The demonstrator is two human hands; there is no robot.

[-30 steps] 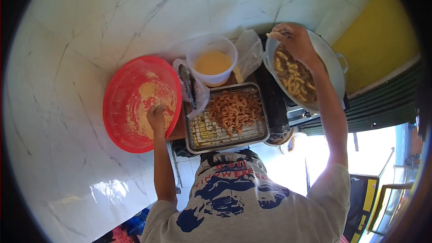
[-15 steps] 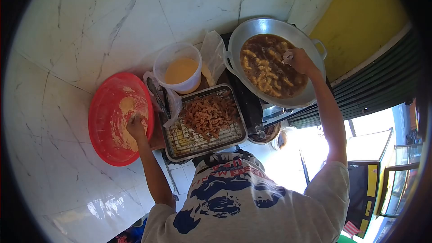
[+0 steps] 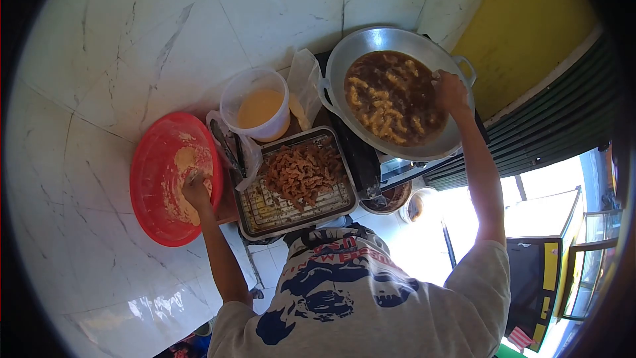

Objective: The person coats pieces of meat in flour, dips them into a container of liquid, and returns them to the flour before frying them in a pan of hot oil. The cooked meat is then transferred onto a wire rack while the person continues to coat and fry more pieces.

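My right hand is over the right side of a metal wok, its fingers closed on a pale, flour-coated piece that shows only in part. Yellowish battered strips fry in the brown bubbling oil below. At the left, my left hand is down in a red basin, beside pale flour. Its fingers are curled together near something pinkish, too small to make out.
Between the hands, a metal tray with a wire rack holds a heap of browned fried strips. Behind it stand a plastic tub of yellowish liquid, a clear bag and dark-handled tongs. A tiled wall rises behind.
My right hand has moved right across the wok, away from the middle of the oil, and less of the pale piece shows. My left hand stays in the basin, slightly shifted.
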